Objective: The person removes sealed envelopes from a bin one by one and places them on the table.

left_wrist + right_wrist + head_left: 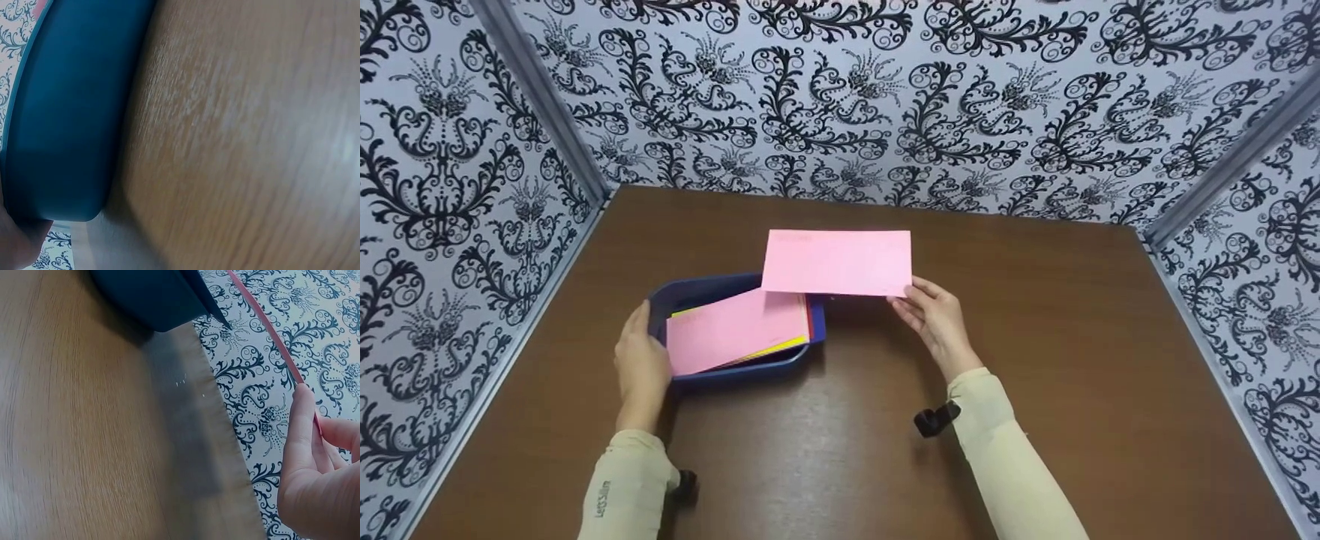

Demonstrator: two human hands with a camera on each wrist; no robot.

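Observation:
My right hand (pixel 941 322) pinches a pink envelope (pixel 840 262) by its near right corner, thumb on one side and fingers on the other. The envelope is held flat, its left end over the far right part of a blue plastic tub (pixel 765 369). In the right wrist view the envelope (pixel 270 329) shows edge-on between the fingertips. Inside the tub lies a stack topped by another pink envelope (pixel 735 330), with yellow and red edges showing beneath. My left hand (pixel 641 360) holds the tub's left end; part of that grip is hidden.
The tub stands on a brown wooden table (pixel 847 450), left of its middle. Patterned black-and-white walls (pixel 847 97) enclose the back and both sides, with grey metal posts (pixel 544 97) at the corners. A dark blue piece (pixel 819 322) shows at the tub's right end.

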